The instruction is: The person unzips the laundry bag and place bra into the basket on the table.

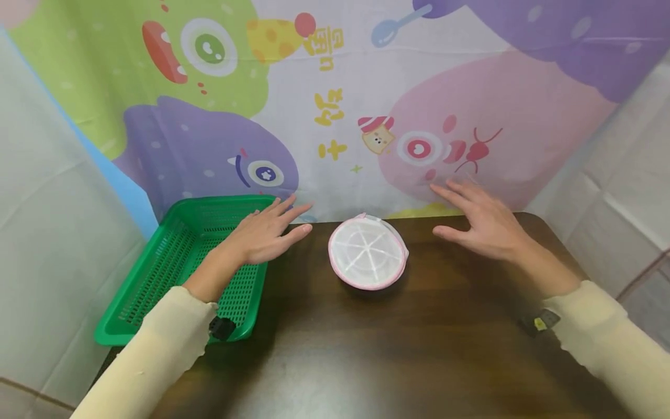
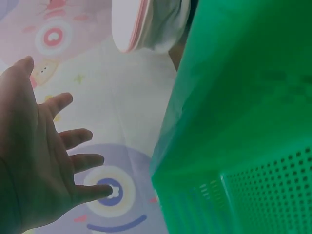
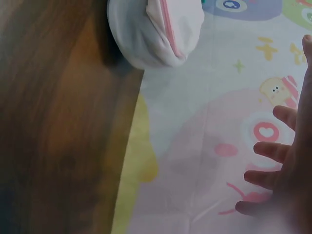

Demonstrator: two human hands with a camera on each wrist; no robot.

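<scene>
A round white mesh laundry bag (image 1: 367,254) with pink edging and white strips crossing on its top sits on the dark table, between the two hands. My left hand (image 1: 267,233) hovers over the right side of a green plastic basket (image 1: 256,291), fingers spread and nothing held. To the right of the bag, my right hand (image 1: 484,224) is raised above the table with its fingers apart, holding nothing. The left wrist view has the bag (image 2: 129,24) at its top, past the basket's wall (image 2: 190,107). In the right wrist view the bag (image 3: 146,39) bulges at its side.
The brown wooden table (image 1: 335,361) runs up to a printed cloth (image 1: 335,174) with cartoon monsters that hangs behind it. Pale panels stand at the left (image 1: 47,203) and right (image 1: 623,192). The basket has perforated walls and fills the table's left side.
</scene>
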